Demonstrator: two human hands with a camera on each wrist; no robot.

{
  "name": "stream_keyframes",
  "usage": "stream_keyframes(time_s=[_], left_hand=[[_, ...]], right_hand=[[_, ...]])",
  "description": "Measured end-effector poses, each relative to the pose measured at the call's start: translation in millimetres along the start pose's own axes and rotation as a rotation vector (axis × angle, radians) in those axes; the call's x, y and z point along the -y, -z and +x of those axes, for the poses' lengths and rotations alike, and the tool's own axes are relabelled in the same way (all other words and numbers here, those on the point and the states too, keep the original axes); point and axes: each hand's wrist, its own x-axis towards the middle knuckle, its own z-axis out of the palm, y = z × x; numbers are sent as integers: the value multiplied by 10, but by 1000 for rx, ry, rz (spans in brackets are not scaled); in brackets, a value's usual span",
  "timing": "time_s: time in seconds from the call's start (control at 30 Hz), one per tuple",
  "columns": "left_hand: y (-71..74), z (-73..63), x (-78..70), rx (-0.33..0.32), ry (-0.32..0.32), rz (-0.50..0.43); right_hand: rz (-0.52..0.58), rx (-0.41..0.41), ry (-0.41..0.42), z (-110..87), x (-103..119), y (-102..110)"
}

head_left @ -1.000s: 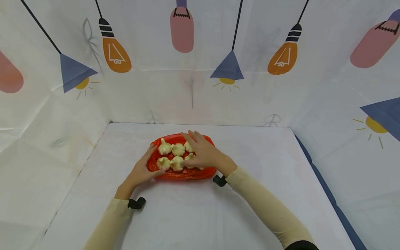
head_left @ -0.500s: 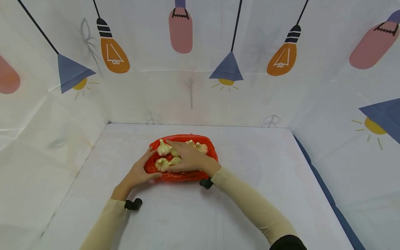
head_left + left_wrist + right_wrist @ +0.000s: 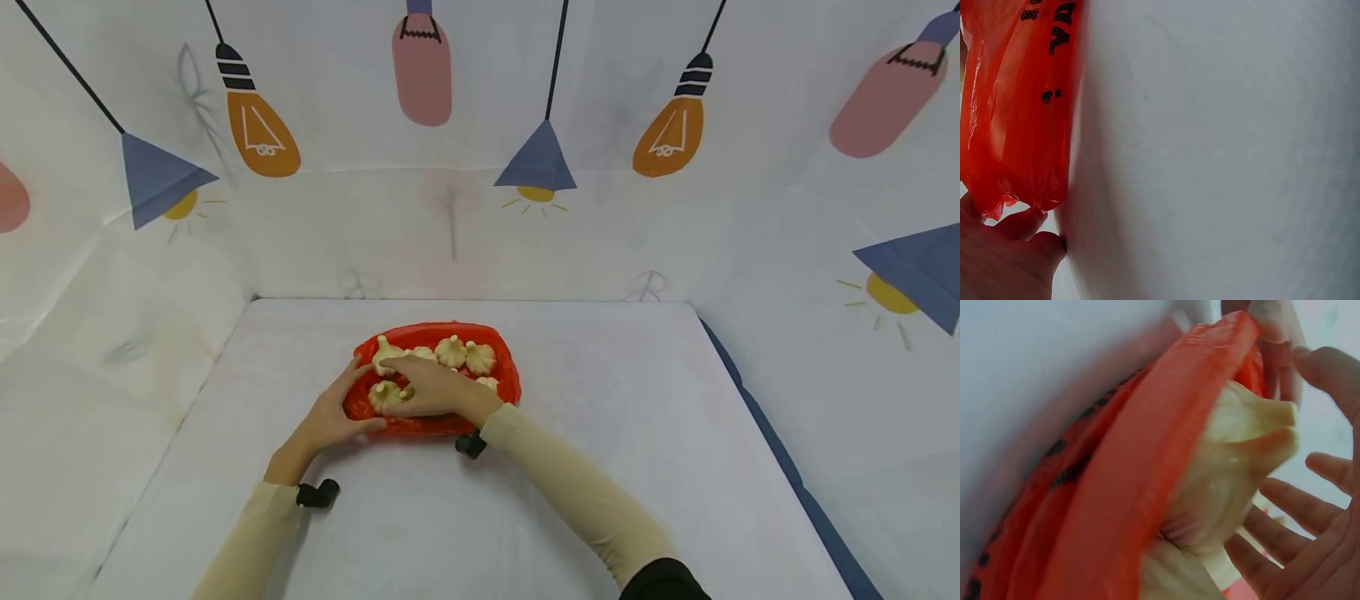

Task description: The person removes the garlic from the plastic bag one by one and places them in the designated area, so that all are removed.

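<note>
A red plastic bag [image 3: 512, 382] with its rim spread wide lies on the white table, holding several garlic bulbs [image 3: 452, 352]. My left hand [image 3: 328, 419] holds the bag's left end, thumb along the front and fingers at the back. Black print shows on the bag [image 3: 1022, 125] in the left wrist view, with the left hand [image 3: 1007, 259] at its end. My right hand [image 3: 429, 388] is over the left-middle bulbs and hides some of them. In the right wrist view the right hand's fingers [image 3: 1300, 509] are spread beside the garlic bulbs [image 3: 1219, 472].
White cloth walls [image 3: 450, 225] printed with lamps and bulbs stand behind and at both sides. The white table [image 3: 600, 375] reaches around the bag. A dark blue strip [image 3: 780, 454] runs along its right edge.
My right hand has moved left across the garlic bulbs, uncovering those at the right and covering others toward the left. The left hand stays at the bag's left end.
</note>
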Motion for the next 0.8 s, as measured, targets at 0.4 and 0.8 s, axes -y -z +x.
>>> stream_keyframes(time_s=[0.4,0.8], left_hand=[[12,-2,38,-18,-6,-21],[10,-14,35,-37,-26,-34]], right_hand=[[-96,-4,-79,126,-18,-158],[-142,25,-95,163,12,-201]])
